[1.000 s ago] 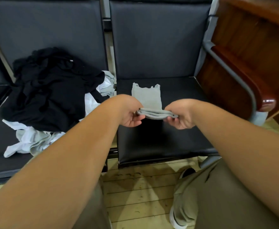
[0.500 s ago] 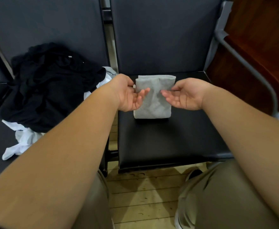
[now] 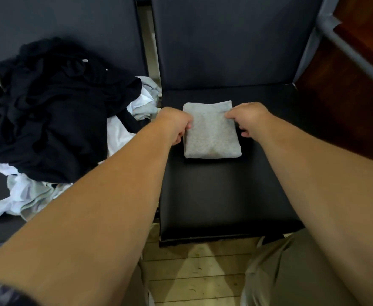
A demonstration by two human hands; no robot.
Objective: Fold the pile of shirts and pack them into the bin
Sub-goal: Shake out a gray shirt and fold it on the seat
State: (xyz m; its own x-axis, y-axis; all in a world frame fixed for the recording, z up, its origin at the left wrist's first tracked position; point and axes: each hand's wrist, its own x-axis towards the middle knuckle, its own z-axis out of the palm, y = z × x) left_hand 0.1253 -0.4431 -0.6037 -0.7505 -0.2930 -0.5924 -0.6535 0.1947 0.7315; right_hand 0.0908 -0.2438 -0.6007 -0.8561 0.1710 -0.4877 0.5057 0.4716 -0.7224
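A heap of unfolded shirts (image 3: 55,111), mostly black with white and pale grey pieces underneath, covers much of the left-hand black padded seat (image 3: 0,233) and reaches the gap between the two chairs. To the right stands a dark reddish wooden panel (image 3: 347,102), with a grey metal armrest tube (image 3: 355,58) running in front of it. Pale plank flooring (image 3: 192,272) and a khaki trouser leg (image 3: 280,281) show at the bottom. Both bare forearms cross the foreground, and the left one hides the near right edge of the heap. The folded grey knit shirt (image 3: 211,133) lies flat on the right-hand black padded seat (image 3: 225,195), towards its back, well apart from the heap. It is a compact, nearly square packet with a rounded fold along its near edge and a smooth top face. The left hand (image 3: 174,124) grips its left edge and the right hand (image 3: 247,119) its right edge, fingers curled tight against the cloth on each side. How far the fingers reach underneath cannot be told.
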